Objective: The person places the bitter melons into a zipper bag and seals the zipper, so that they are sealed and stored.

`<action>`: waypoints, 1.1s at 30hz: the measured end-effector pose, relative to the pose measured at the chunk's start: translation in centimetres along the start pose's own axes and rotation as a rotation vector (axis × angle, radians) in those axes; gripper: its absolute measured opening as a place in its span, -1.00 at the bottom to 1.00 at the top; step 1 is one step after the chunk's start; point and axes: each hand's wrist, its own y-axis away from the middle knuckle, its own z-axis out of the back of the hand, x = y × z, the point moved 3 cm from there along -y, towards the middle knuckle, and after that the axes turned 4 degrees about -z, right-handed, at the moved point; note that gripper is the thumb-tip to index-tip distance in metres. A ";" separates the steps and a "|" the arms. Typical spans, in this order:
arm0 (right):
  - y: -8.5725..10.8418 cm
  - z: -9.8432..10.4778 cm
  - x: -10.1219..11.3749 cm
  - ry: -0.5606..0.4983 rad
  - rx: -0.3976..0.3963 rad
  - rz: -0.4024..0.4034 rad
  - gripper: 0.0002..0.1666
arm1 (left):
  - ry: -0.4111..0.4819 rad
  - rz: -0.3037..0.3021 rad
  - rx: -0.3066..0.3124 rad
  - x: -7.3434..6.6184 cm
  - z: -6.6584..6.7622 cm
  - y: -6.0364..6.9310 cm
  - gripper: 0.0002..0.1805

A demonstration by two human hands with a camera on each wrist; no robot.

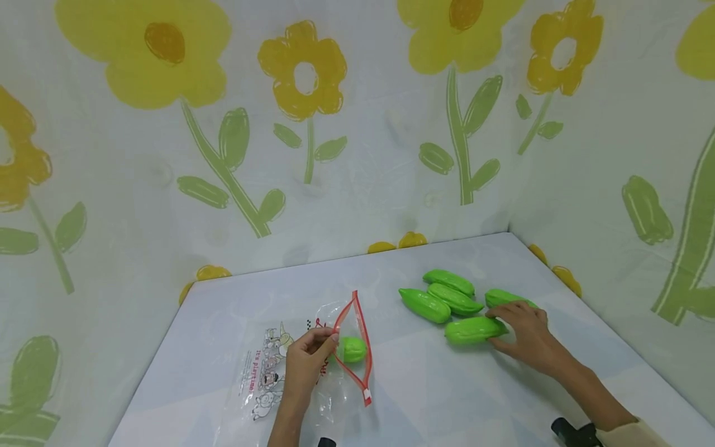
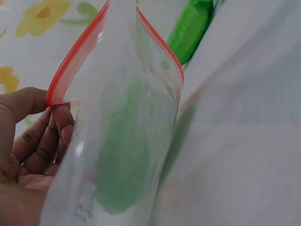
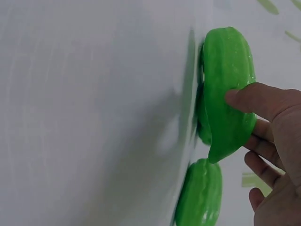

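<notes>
My left hand (image 1: 306, 366) pinches the red-edged mouth of a clear zip bag (image 2: 80, 174) between thumb and fingers. The bag's mouth gapes to the right, and a green gourd (image 2: 124, 150) lies inside it, seen blurred through the plastic. On the right, my right hand (image 1: 527, 332) grips another ridged green gourd (image 3: 228, 80) near its pointed end, thumb on one side and fingers on the other. Whether this gourd still touches the table is hard to tell. Just behind the hand lies one more gourd (image 1: 503, 298), partly covered by the fingers.
Beyond the held gourd, several green gourds, among them a front-left one (image 1: 426, 305), lie close together on the pale table (image 1: 413, 397). Printed cartoon figures mark the bag's left part. A flower-patterned cloth wall (image 1: 357, 186) rises behind the table and at its sides.
</notes>
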 end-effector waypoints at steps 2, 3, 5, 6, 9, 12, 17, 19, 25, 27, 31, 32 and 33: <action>-0.2 0.0 0.5 -0.008 -0.012 0.011 -0.42 | -0.001 -0.003 -0.001 0.0 0.0 -0.1 -0.70; -0.2 0.0 0.8 -0.010 -0.016 0.014 -0.42 | 0.003 -0.003 -0.001 0.0 0.0 -0.1 -0.70; -0.5 0.1 1.4 -0.017 -0.020 0.019 -0.43 | 0.006 -0.001 -0.002 0.1 0.0 -0.2 -0.69; -0.6 0.1 1.7 -0.020 -0.019 0.022 -0.43 | 0.009 0.001 -0.003 0.1 0.0 -0.2 -0.69; -0.9 -0.2 2.7 -0.026 -0.017 0.034 -0.43 | 0.006 -0.002 -0.010 0.2 0.1 -0.2 -0.70; -1.2 -0.6 3.6 -0.028 -0.015 0.048 -0.44 | -0.001 -0.009 -0.013 0.2 0.1 -0.2 -0.70; -1.7 -1.4 5.1 -0.056 -0.010 0.071 -0.45 | 0.017 0.006 -0.011 0.3 0.1 -0.2 -0.72; -1.8 -1.7 5.8 -0.060 -0.005 0.077 -0.45 | 0.018 0.008 -0.008 0.3 0.1 -0.2 -0.72; -2.3 -2.9 7.3 -0.076 0.015 0.094 -0.44 | 0.005 -0.006 -0.012 0.1 0.1 -0.1 -0.73; -2.5 -3.3 7.7 -0.086 0.017 0.097 -0.43 | 0.011 -0.008 -0.011 0.1 0.1 -0.1 -0.74; -2.8 -3.7 8.6 -0.100 0.006 0.105 -0.44 | 0.023 -0.003 -0.008 -0.1 0.2 -0.1 -0.72; -2.9 -3.8 8.8 -0.104 0.002 0.109 -0.44 | 0.022 -0.004 -0.009 -0.1 0.2 -0.1 -0.72; -3.0 -3.8 9.1 -0.108 0.000 0.108 -0.44 | 0.022 -0.006 -0.009 -0.2 0.2 -0.1 -0.71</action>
